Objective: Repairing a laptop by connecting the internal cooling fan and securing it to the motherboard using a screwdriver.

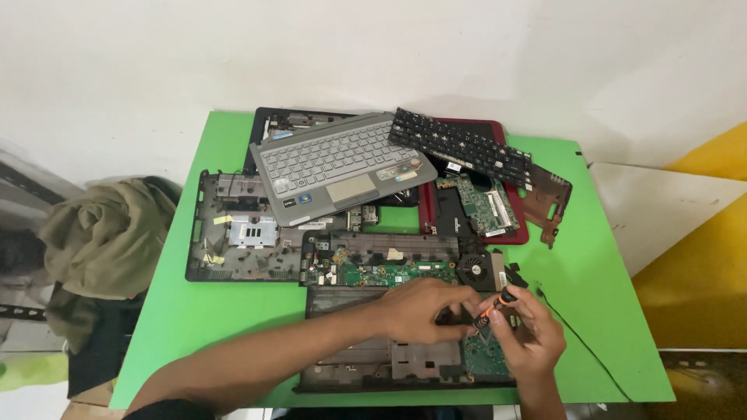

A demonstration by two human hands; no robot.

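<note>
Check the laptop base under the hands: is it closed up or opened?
Opened. The laptop base has no keyboard or cover; its green circuit board and fan lie exposed.

Bright, even light; soft shadows, sharp pic

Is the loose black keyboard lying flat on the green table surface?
No, the loose black keyboard rests tilted on the red laptop shell, off the green table.

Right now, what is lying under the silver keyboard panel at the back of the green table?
The silver keyboard panel rests on a black laptop frame and the edge of a black bottom case. What lies beneath its middle is covered.
</note>
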